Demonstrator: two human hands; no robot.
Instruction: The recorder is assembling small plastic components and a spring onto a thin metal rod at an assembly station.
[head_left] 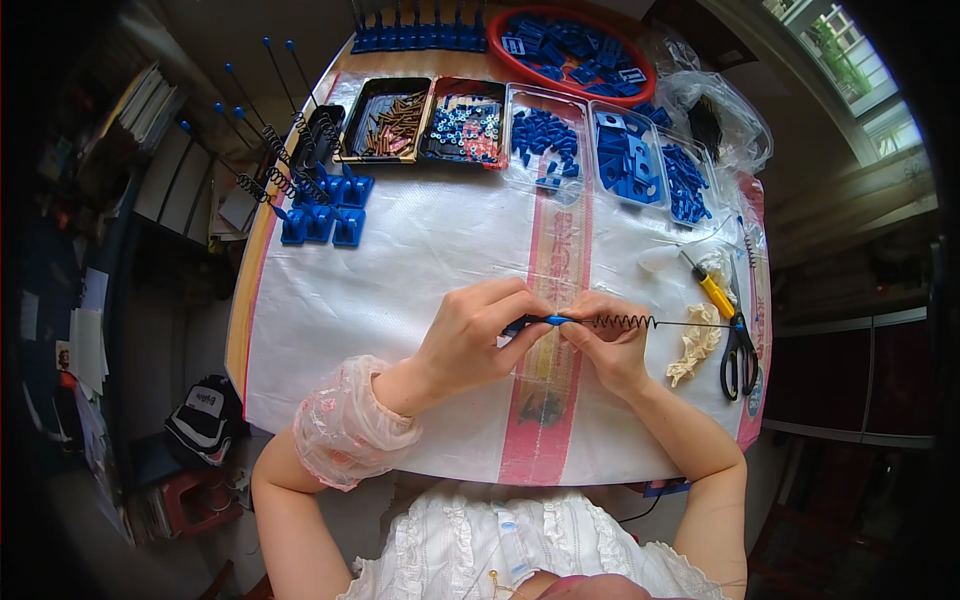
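Note:
Over the middle of the table, my left hand [478, 325] is closed, its thumb and fingers pinching a small blue plastic piece [554, 320]. Close beside it, my right hand [612, 345] is closed around a thin black wire with a coiled spring section [630, 322], where it meets the blue piece. The straight end of that wire runs right toward the black scissors [738, 360]. My fingers partly hide the joint between wire and blue piece.
Trays of brass-coloured screws [398, 125], nuts [462, 125] and blue parts [545, 140] line the back. Behind them is a red basin [500, 62] of blue pieces. Blue bases with spring wires [318, 222] stand left. A yellow-handled screwdriver [713, 293] lies right.

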